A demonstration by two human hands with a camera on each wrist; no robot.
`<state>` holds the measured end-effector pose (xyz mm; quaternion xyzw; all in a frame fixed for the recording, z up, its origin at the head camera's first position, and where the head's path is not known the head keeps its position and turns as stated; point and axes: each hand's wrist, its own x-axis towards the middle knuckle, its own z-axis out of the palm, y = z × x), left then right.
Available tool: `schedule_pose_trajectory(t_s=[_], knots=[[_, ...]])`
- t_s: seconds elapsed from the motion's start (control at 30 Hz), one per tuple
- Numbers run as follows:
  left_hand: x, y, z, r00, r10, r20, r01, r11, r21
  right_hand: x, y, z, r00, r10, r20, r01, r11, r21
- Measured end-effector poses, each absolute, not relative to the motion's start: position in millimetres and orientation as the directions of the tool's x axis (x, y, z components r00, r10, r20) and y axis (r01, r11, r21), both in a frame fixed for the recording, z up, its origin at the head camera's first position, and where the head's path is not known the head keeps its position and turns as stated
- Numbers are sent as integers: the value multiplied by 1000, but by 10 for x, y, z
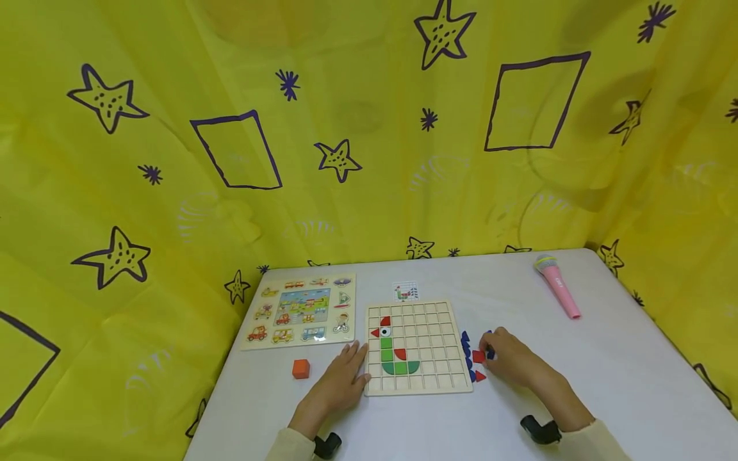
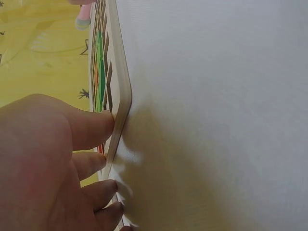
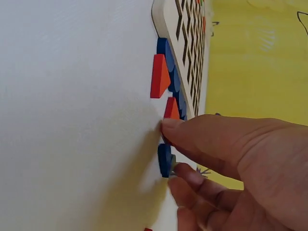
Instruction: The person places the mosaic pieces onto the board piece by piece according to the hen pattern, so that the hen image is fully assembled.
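Observation:
My left hand [image 1: 341,379] rests at the left edge of a wooden grid board [image 1: 438,382]; thumb and fingertips touch its rim. In the board's cells, green pieces [image 1: 386,349], red pieces [image 1: 400,353] and a white eye piece [image 1: 385,331] form a bird-like figure. Off the board's right edge, my right hand [image 1: 510,355] has curled fingers, with a small blue piece [image 3: 164,160] between thumb and index fingertip. Its thumb tip overlaps a red piece [image 3: 171,108] in the right wrist view. A red triangle [image 3: 160,77] and several blue pieces [image 1: 466,349] lie along that edge.
Behind the board lies a small picture card [image 1: 406,292] with a similar bird. A vehicle puzzle board [image 1: 300,312] sits at the left, an orange cube [image 1: 301,369] in front of it. A pink toy microphone [image 1: 559,288] lies at the far right. Yellow curtains [image 1: 369,192] enclose the table.

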<state>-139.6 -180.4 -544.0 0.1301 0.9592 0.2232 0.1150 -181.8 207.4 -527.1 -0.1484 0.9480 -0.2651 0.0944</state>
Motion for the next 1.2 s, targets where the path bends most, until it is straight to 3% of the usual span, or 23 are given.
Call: schedule_pose_trajectory(t_s=[0.33, 0.67, 0.9, 1.2], knots=[[-1403, -1804, -5462, -940, 300, -165, 197, 868, 455, -1760, 1956, -5353, -936, -353, -11, -296, 802, -519], [-1403, -1799, -5450, -942, 289, -173, 185, 873, 451, -1741, 2000, -5383, -947, -314, -72, -213, 777, -592], [-1403, -1774, -5407, -941, 287, -180, 175, 868, 465, -1807, 2061, -5368, -938, -345, -22, -258, 742, -618], [-1383, -1785, -5395, -942, 285, -179, 176, 871, 460, -1936, 1673, -5281, -940, -340, -31, -242, 729, -640]])
